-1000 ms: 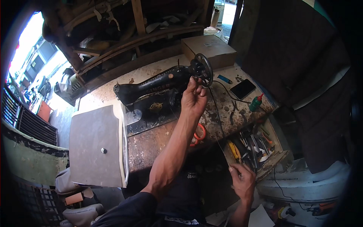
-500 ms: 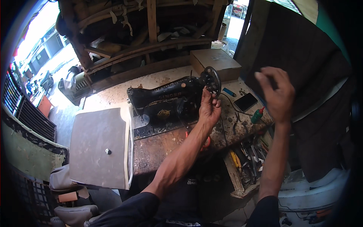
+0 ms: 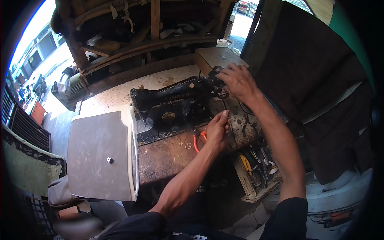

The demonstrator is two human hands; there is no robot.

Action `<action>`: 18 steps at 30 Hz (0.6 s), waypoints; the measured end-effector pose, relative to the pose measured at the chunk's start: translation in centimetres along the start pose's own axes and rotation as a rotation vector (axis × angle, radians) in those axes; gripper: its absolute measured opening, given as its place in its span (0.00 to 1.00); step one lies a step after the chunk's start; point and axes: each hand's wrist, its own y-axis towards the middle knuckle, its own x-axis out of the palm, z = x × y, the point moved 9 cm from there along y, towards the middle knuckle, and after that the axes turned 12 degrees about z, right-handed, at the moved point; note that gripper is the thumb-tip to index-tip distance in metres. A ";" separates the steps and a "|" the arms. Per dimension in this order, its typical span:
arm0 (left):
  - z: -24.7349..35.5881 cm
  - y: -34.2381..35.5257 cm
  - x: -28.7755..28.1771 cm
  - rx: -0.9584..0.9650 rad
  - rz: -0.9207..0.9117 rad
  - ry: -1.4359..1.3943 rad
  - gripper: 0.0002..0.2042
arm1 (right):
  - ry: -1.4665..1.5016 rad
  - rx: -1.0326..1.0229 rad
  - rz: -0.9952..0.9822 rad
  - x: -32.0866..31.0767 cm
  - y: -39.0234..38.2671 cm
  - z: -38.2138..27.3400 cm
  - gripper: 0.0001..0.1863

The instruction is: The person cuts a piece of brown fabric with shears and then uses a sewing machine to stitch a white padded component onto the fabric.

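Note:
A black sewing machine (image 3: 172, 96) stands on the worn wooden table (image 3: 160, 160). My right hand (image 3: 240, 83) is closed over the handwheel (image 3: 218, 71) at the machine's right end, covering most of it. In front of the machine, lower down, my left hand (image 3: 218, 129) is raised in a pinch, thumb against fingers. Whatever it holds, if anything, is too small or hidden. Red-handled pliers (image 3: 197, 143) lie on the table just left of that hand. A grey-brown padded panel (image 3: 100, 152) with pale edging lies at the machine's left, a small knob-like piece (image 3: 109, 160) on top.
A cardboard box (image 3: 204, 59) stands behind the handwheel. Below the table's right side, an open wooden drawer (image 3: 245, 180) holds several tools. A wooden rack (image 3: 155, 20) with scraps rises behind the table, and dark cloth (image 3: 308, 80) hangs at the right.
My right hand has come left and down onto the handwheel. My left hand has left the wheel and moved down toward me, still pinched. The view has shifted slightly.

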 end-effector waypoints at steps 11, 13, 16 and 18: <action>0.2 -0.9 -4.6 0.168 0.079 0.312 0.08 | 0.060 -0.002 0.035 0.8 0.9 0.8 0.22; -0.1 -0.6 -4.9 0.192 0.061 0.349 0.08 | 0.079 -0.010 0.035 1.0 0.5 1.2 0.21; -0.4 -1.1 -4.1 0.167 0.004 0.310 0.09 | -0.050 -0.038 0.141 3.1 0.2 2.4 0.10; 0.0 -1.2 -3.9 0.174 -0.032 0.270 0.09 | -0.020 0.080 0.184 4.2 -0.2 2.9 0.10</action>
